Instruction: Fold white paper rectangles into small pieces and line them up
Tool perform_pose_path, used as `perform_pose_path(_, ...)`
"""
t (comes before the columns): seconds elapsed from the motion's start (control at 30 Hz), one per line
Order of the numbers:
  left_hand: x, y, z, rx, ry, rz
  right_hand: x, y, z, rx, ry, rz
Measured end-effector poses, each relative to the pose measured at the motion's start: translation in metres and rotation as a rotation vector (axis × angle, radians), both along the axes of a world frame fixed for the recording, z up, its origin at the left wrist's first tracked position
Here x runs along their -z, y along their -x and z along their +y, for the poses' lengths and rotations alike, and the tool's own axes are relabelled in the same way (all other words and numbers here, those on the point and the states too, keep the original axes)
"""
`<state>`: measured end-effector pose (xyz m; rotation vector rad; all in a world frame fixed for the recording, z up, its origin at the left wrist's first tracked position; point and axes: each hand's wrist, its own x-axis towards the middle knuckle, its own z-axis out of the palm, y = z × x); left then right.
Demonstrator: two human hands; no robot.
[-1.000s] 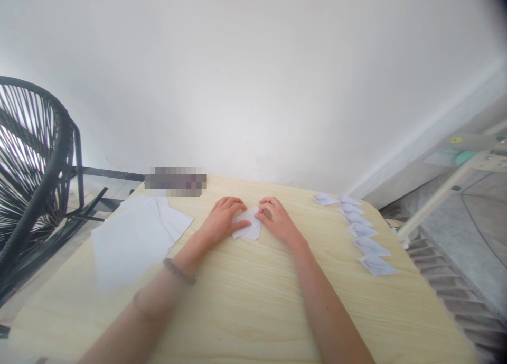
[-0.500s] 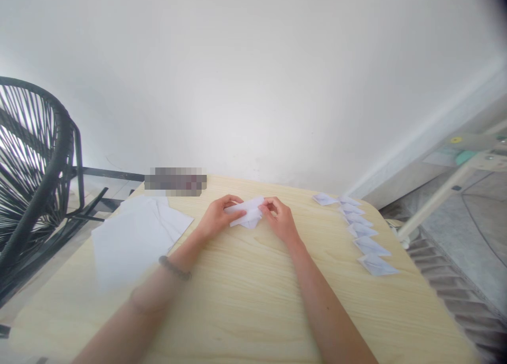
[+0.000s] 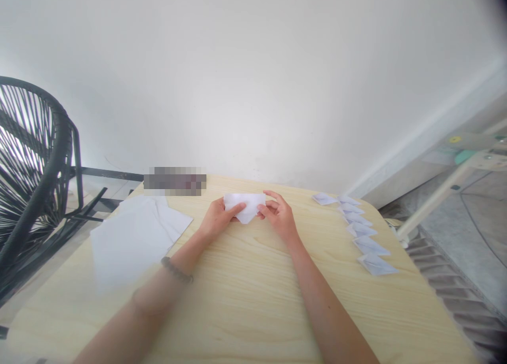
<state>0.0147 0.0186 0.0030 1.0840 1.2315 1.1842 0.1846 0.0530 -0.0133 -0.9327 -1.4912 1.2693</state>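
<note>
A folded piece of white paper is held between my two hands over the middle of the table. Its top edge is straight, and its lower edge narrows to a blunt point. My left hand grips the left side, thumb on the front and the other fingers hidden behind. On the right side, my right hand pinches the paper's lower corner between thumb and fingers, while the index finger is raised near the top corner.
Loose white sheets overlap on the table's left. Along the right side runs a row of several folded paper pieces. A blurred-out object lies at the back edge, by the wall. A dark woven chair stands left.
The folded paper has turned from a slant to level, and its broad face now shows towards me. My right index finger has lifted off the paper.
</note>
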Motion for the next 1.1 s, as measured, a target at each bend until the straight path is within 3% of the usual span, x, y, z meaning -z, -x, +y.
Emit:
perform_pose_path(0.2,0.0007,0.0025,-0.0001,0.034,-0.003,0.005,0.0016,0.0012,0.0024,-0.057,0.050,-0.019)
perform_pose_path(0.73,0.0013,0.0031,-0.0006,-0.022,-0.068,0.215,0.0014,0.0029,-0.0017,-0.024,-0.043,-0.220)
perform_pose_path(1.1,0.0002,-0.0012,-0.0043,-0.066,-0.142,0.330,-0.0004,0.0035,-0.0041,0.002,-0.054,-0.196)
